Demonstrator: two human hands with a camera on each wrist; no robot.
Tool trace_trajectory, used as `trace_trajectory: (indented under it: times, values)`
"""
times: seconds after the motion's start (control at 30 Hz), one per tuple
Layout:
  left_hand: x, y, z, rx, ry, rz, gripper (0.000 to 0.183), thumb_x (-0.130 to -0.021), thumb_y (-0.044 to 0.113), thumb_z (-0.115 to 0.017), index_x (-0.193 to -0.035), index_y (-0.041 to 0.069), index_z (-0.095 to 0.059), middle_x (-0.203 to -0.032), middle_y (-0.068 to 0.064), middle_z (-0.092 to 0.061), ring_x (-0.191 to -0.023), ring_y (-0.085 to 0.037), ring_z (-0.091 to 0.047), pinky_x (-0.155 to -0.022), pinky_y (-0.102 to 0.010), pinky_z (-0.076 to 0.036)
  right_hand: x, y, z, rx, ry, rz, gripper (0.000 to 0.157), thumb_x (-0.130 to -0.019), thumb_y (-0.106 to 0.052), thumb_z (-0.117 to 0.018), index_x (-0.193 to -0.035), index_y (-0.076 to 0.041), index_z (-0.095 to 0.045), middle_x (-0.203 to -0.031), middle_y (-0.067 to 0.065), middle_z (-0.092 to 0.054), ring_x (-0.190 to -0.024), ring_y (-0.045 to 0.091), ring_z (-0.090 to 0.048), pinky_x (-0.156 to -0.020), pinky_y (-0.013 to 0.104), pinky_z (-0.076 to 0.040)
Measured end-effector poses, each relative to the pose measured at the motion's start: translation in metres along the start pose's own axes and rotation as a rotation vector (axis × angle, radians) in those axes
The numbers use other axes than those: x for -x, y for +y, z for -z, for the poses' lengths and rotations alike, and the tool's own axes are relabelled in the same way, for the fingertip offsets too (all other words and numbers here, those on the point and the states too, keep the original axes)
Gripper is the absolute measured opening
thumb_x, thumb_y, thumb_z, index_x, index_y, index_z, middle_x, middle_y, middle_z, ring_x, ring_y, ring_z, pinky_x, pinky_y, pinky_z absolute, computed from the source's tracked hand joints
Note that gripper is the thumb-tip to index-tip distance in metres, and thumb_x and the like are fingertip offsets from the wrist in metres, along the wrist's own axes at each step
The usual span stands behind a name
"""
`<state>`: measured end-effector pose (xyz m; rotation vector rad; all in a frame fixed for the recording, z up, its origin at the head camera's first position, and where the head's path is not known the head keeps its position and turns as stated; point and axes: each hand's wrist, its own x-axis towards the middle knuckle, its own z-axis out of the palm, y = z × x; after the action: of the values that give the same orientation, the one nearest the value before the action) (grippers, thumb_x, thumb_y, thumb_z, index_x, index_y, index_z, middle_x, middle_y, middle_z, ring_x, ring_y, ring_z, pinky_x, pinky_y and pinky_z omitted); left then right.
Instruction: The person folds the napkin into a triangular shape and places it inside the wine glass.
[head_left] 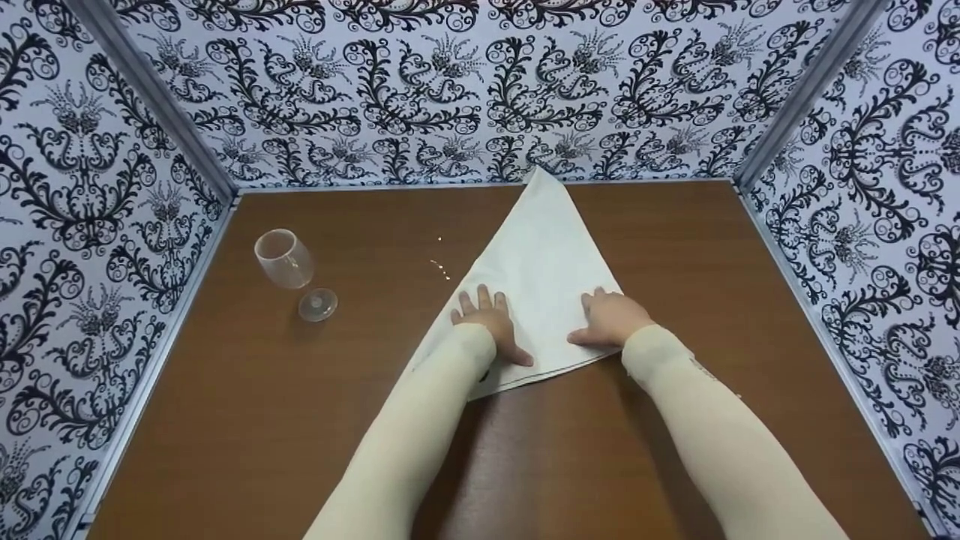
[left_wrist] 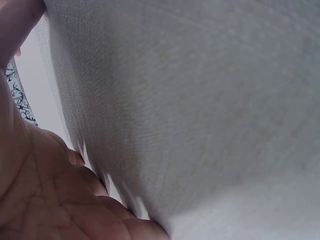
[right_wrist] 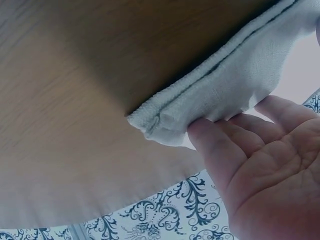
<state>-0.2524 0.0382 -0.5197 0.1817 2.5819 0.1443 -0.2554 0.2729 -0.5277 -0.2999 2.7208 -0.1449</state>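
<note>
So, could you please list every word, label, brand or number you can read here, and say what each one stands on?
There is no readable text: none shows on the white cloth or the wine glass.
Small dark marks on the right sleeve are too blurred to make out.

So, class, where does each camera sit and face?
Head: head-worn, facing forward and down at the folded white triangular cloth on the brown wooden table; cream-sleeved arms, left hand, right hand show.
Left wrist: worn there, facing the cloth closely; left hand shows.
Right wrist: worn there, facing cloth and table; right hand shows.
Head and right wrist share cloth and table.
</note>
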Motion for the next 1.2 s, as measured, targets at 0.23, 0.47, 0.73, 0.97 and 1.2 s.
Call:
trace_trajectory:
  times: [0.23,0.47,0.73,0.97,1.2]
  values:
    - [0.000,-0.006,0.001,-0.024,-0.008,-0.027,0.140,-0.071,0.075,-0.084,-0.171,0.015,-0.008,-0.178,-0.017,0.004,-0.163,-0.048,0.002,-0.130,-0.062,-0.018,0.003,0.001,0.000,0.050,0.023,0.046,0.070,-0.096,-0.054,-0.067,-0.132,0.006,-0.066,-0.132,0.033,-0.066,-0.122,0.046,-0.065,-0.105,0.057,-0.053]
    - [0.015,0.003,0.012,0.000,-0.036,0.034,0.132,-0.078,0.077,-0.076,-0.171,0.013,-0.007,-0.177,-0.020,0.005,-0.162,-0.050,0.003,-0.129,-0.063,-0.018,-0.005,0.020,0.002,-0.036,0.093,0.121,0.073,-0.098,-0.039,-0.071,-0.154,0.003,-0.049,-0.159,0.029,-0.047,-0.149,0.047,-0.045,-0.121,0.059,-0.038]
    - [0.012,0.003,0.002,0.102,0.018,0.091,0.129,-0.079,0.079,-0.073,-0.171,0.018,-0.007,-0.178,-0.017,0.004,-0.163,-0.048,0.001,-0.128,-0.063,-0.021,-0.003,0.016,0.000,-0.080,-0.014,0.084,0.085,-0.098,-0.045,-0.071,-0.163,-0.001,-0.035,-0.170,0.030,-0.024,-0.158,0.048,-0.027,-0.127,0.061,-0.027]
    - [0.015,0.001,0.004,0.091,0.025,0.078,0.131,-0.078,0.079,-0.074,-0.171,0.018,-0.007,-0.178,-0.017,0.004,-0.163,-0.048,0.002,-0.129,-0.063,-0.020,0.001,0.007,0.002,-0.044,-0.016,0.056,0.087,-0.097,-0.048,-0.071,-0.162,0.000,-0.037,-0.168,0.031,-0.028,-0.154,0.051,-0.033,-0.125,0.061,-0.030]
    - [0.015,0.000,0.003,0.103,0.026,0.074,0.132,-0.076,0.079,-0.076,-0.171,0.017,-0.008,-0.178,-0.017,0.003,-0.163,-0.048,0.001,-0.128,-0.064,-0.020,0.003,0.005,0.000,-0.005,-0.005,0.059,0.085,-0.098,-0.048,-0.070,-0.160,0.001,-0.040,-0.166,0.032,-0.032,-0.151,0.051,-0.038,-0.124,0.060,-0.034]
